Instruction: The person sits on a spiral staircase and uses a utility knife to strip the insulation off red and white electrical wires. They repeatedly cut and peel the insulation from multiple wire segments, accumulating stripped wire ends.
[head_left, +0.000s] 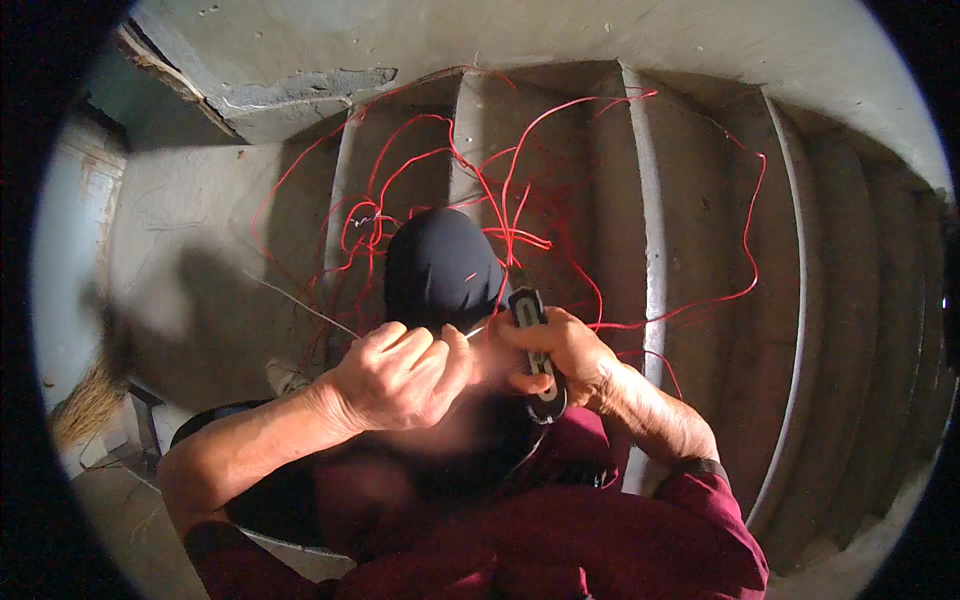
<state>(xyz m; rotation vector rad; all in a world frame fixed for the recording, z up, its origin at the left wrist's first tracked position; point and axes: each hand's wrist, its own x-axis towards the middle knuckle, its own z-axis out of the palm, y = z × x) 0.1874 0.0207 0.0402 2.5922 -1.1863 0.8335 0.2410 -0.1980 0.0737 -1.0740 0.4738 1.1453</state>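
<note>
My left hand (409, 371) is closed in a fist around a thin pale wire (300, 302). One end of the wire sticks out to the left, and a short piece shows on the other side, towards my right hand. In my right hand (574, 349) is a utility knife (528, 306) with a dark body and a pale slot, its blade end pointing away from me. Red insulated wire (504, 289) passes close by the knife and my right fingers; whether they pinch it is hard to see. Both hands are just behind my dark-clothed knee (444, 262).
Loose loops of red wire (390, 176) spread over the concrete stairs (694, 247), which run off to the right. A plastered wall (525, 34) borders the steps. On the left are a flat landing (202, 195) and a straw broom (91, 405).
</note>
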